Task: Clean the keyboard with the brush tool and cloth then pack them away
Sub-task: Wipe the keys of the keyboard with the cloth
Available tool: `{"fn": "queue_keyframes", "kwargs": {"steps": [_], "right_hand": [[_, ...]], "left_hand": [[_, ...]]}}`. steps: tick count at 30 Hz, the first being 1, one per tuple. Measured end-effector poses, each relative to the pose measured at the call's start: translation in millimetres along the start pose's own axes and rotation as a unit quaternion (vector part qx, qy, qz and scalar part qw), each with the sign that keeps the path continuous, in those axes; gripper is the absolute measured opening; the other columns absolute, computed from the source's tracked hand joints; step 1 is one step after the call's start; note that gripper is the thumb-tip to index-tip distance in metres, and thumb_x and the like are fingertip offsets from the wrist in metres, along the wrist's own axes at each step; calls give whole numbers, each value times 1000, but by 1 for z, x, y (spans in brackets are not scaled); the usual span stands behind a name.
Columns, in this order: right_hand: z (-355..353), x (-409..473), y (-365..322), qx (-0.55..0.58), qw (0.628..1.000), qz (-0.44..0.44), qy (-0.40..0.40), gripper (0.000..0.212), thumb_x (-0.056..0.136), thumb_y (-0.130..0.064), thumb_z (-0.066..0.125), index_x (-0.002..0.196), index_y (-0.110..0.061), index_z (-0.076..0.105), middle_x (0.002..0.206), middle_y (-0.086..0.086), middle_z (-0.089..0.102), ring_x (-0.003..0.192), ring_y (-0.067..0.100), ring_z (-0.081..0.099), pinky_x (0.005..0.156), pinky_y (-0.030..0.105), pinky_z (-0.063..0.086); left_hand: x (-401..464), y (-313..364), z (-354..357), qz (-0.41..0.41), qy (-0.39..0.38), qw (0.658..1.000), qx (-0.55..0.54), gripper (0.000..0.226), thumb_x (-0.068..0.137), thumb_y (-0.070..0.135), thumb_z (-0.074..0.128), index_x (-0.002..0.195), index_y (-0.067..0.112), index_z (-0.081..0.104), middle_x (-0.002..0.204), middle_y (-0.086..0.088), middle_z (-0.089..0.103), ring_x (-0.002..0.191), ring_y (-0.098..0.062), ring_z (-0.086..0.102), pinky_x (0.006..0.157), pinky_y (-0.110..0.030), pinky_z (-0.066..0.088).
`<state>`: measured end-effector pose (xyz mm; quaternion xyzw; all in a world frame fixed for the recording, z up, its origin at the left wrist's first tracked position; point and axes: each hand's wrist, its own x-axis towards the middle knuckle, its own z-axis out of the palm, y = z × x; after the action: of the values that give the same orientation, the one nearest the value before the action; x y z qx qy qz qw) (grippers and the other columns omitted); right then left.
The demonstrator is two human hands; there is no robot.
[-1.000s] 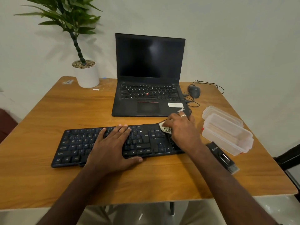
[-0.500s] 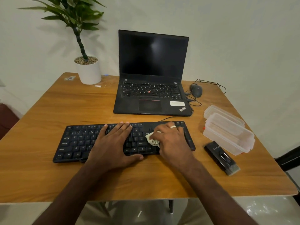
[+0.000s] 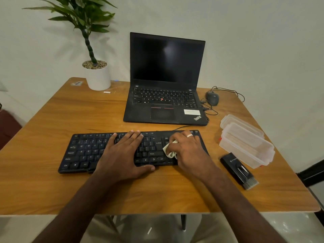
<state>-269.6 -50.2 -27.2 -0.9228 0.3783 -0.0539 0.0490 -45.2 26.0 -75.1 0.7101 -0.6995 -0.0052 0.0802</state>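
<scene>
— What are the hands doing?
— The left hand lies flat on the keyboard. The right hand squeezes the cloth on the keys.
— And the brush?
— On the table, beside the box.

One keyboard, one cloth, one brush tool, two containers

Table of warm wood-grain with a smooth low sheen, keyboard of matt black plastic, pale soft cloth crumpled, clear glossy plastic containers, brush tool in matt black plastic, laptop matt black with glossy screen, smooth white plant pot
</scene>
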Motion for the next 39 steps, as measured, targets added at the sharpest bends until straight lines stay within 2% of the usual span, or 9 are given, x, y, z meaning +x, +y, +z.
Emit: {"fn": "queue_keyframes", "kwargs": {"steps": [9,13,17,22,27,29,32,35,39], "right_hand": [[5,-9,15,30,992,99,68,35,95,-6,58,120,-24,72,123,-4,56,118,20,40,95,37,38],[1,-13,16,38,993,103,41,36,91,-4,57,119,-22,72,118,-3,54,114,19,40,101,38,41],[-5,-10,24,105,988,96,60,31,85,4,58,99,-16,78,105,-2,59,107,22,46,88,36,43],[1,-10,20,69,990,96,73,32,89,2,59,107,-16,77,112,-3,57,109,18,39,93,37,45],[-1,-9,22,106,987,92,73,27,87,2,59,97,-15,78,104,-4,58,106,18,43,90,36,45],[0,-7,20,96,985,102,100,29,89,-1,59,104,-16,77,107,-2,58,106,18,43,88,33,44],[5,-3,13,74,990,91,72,29,90,-3,58,107,-16,77,109,-4,58,106,16,44,92,36,47],[5,5,9,191,968,100,131,34,87,5,58,104,-17,77,107,-6,63,105,11,53,97,37,49],[9,23,-10,185,958,98,196,49,89,4,61,132,-20,65,121,-2,63,114,14,56,104,32,47]], "left_hand": [[-1,-3,2,3,-1,1000,-4,123,65,102,21,159,22,14,166,4,10,152,-10,4,123,-51,-1],[-1,-3,2,4,-2,1000,-6,123,65,102,22,159,22,13,166,4,9,152,-11,4,123,-51,-2],[-2,-3,1,6,-6,1000,-1,123,65,102,20,159,23,12,167,5,7,152,-10,2,123,-51,-2],[-2,-3,1,7,-7,1000,-2,123,65,102,20,159,22,12,167,5,7,152,-10,2,123,-50,-3],[-3,-2,1,11,-4,1000,-7,124,65,102,19,159,21,15,167,4,9,152,-11,3,123,-51,-3],[-3,-2,1,8,-6,1000,-3,124,65,102,19,159,21,13,167,4,8,152,-11,2,123,-52,-2],[-4,-2,0,6,-8,1000,-5,124,66,101,19,159,21,12,167,4,6,153,-11,0,123,-53,-2],[-7,-3,-3,11,7,1000,-21,125,65,102,22,159,20,14,166,3,10,153,-11,1,122,-54,-3],[-23,-30,-17,-1,32,998,-45,131,58,106,25,159,23,16,165,4,13,152,-11,4,121,-58,-5]]}}
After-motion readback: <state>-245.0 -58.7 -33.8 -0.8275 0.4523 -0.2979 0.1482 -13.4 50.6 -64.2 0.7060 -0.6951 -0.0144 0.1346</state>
